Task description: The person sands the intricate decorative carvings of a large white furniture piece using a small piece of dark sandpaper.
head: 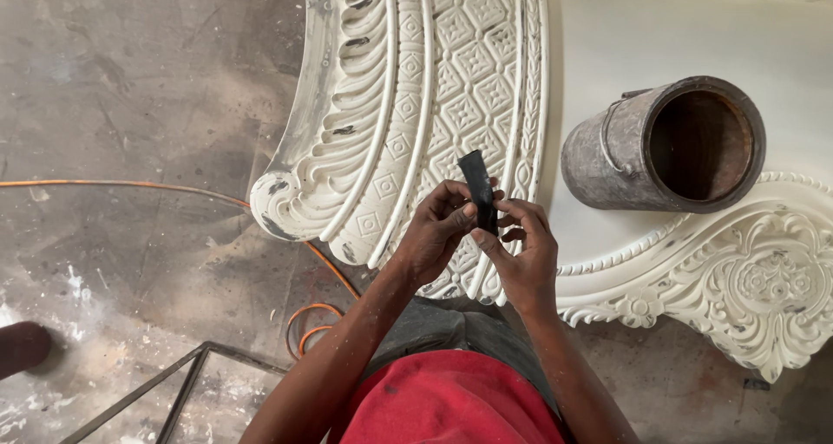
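Observation:
Both hands meet over a white carved plaster panel (408, 106) with curved mouldings and a diamond pattern. My left hand (438, 231) and my right hand (521, 253) pinch a small dark flat strip (478, 184), which stands nearly upright between the fingertips. The strip's upper end sticks out above the fingers. My forearms rise from the bottom of the view, above a red shirt (451, 405).
A dirty grey metal bucket (668, 145) lies on its side on the white slab (677, 36), mouth towards me. Another ornate white floral carving (764, 288) sits at right. An orange cable (173, 188) runs across the dusty concrete floor. A metal frame (173, 383) is at lower left.

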